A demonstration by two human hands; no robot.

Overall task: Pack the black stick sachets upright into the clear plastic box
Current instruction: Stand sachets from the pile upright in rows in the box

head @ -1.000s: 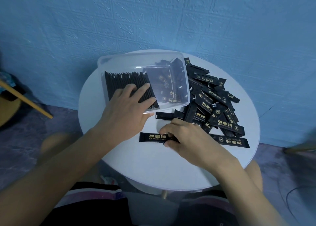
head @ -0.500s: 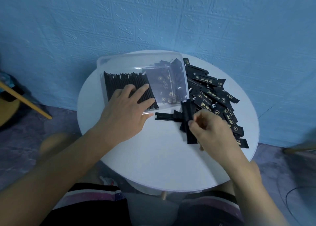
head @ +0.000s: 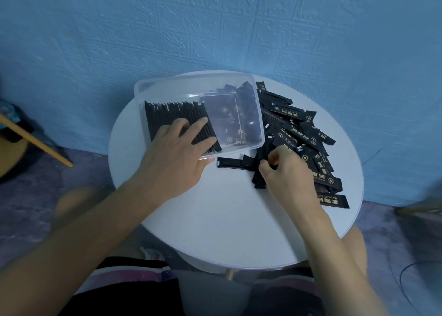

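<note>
left hand flat, fingers spread, pressing on packed row standing on edge in clear plastic box; same pose as second ago. right hand curled, pinching bundle of sachets. second ago it worked one sachet lying flat on table nearer body; half second ago lifted; now back at pile edge. judgement: gathering more before loading, nothing new in box yet. lone sachet flat between hands. loose pile beyond right hand. gold print reads "black coffee"; smaller text unreadable.
</note>
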